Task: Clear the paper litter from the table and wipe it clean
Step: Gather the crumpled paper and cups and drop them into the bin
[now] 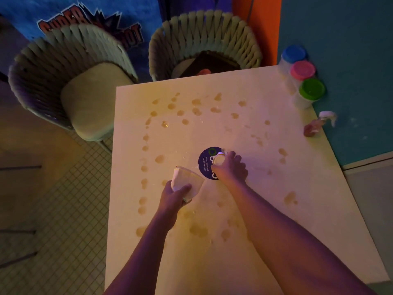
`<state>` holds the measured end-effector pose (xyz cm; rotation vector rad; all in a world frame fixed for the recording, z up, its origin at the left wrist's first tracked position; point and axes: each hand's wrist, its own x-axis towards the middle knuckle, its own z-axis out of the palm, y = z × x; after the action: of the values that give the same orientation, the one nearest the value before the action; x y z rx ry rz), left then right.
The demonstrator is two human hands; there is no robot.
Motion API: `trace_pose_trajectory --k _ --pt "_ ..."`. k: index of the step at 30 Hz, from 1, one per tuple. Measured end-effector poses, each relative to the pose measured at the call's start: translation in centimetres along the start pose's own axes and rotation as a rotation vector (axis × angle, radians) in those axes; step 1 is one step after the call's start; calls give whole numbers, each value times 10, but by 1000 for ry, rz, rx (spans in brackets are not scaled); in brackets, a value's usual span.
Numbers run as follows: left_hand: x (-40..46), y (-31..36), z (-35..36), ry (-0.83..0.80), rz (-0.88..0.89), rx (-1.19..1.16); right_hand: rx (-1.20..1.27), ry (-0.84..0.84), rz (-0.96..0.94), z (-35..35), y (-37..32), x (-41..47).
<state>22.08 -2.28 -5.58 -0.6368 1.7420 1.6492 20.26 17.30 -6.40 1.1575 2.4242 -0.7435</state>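
Note:
A white table (244, 128) is dotted with several brownish spill stains (159, 159). My left hand (173, 196) grips a white paper cup (187, 181), tilted with its mouth toward the middle of the table, just above the surface. My right hand (231, 167) is curled round a small white crumpled piece of paper (219, 159) over a round dark blue sticker (207, 163) on the tabletop.
Three clear tubs with blue (294, 53), pink (303, 70) and green (312, 89) lids stand at the table's far right corner. A pink spray bottle (318, 125) sits at the right edge. Two woven chairs (85, 81) stand beyond the far edge; a teal wall is on the right.

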Motion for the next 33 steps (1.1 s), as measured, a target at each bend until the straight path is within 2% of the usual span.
trace_pose_trajectory --k 9,33 --pt "4 4 -4 -14 3 17 -80 67 -42 3 15 5" --pt "13 9 -3 -84 74 88 166 107 -63 2 38 -23"
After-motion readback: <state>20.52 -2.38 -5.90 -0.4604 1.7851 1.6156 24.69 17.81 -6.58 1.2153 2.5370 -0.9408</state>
